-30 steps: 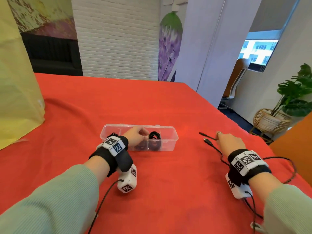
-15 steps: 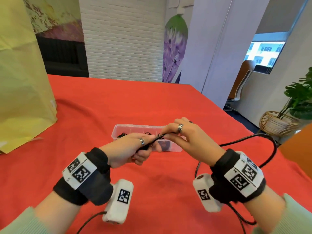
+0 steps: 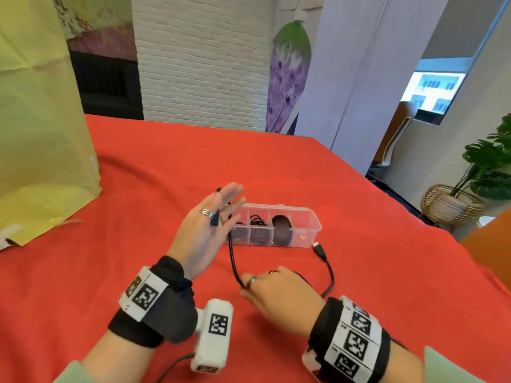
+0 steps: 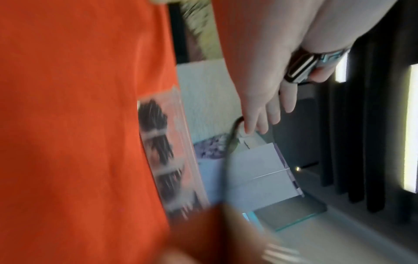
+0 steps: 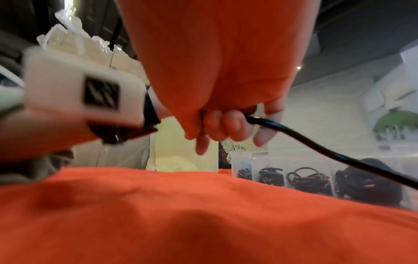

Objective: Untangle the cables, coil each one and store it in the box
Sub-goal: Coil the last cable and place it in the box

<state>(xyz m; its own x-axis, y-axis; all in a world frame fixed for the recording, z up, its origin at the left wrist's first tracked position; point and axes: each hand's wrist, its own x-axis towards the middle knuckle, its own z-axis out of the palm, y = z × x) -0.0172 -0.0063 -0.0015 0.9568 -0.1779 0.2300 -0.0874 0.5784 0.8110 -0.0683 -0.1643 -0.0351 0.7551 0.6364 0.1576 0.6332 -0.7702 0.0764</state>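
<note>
A clear compartment box (image 3: 305,214) lies mid-table with coiled black cables in it, also seen in the right wrist view (image 5: 257,157) and blurred in the left wrist view (image 4: 178,142). My left hand (image 3: 210,225) is raised in front of the box's left end, fingers straight, and holds one end of a loose black cable (image 3: 231,252) across them. The cable drops to my right hand (image 3: 279,291), which grips it low over the cloth (image 5: 226,125). Past that hand it loops right, and its USB plug (image 3: 318,248) lies beside the box.
The table is covered with a red cloth (image 3: 276,161). A large yellow paper bag (image 3: 41,134) stands at the left. The table's right edge runs diagonally, and beyond it stand a chair and a plant in a wicker basket (image 3: 450,205).
Half a second ago both hands met over the box on the cable. Now the left hand has straightened its fingers, and the right has pulled the cable down towards me.
</note>
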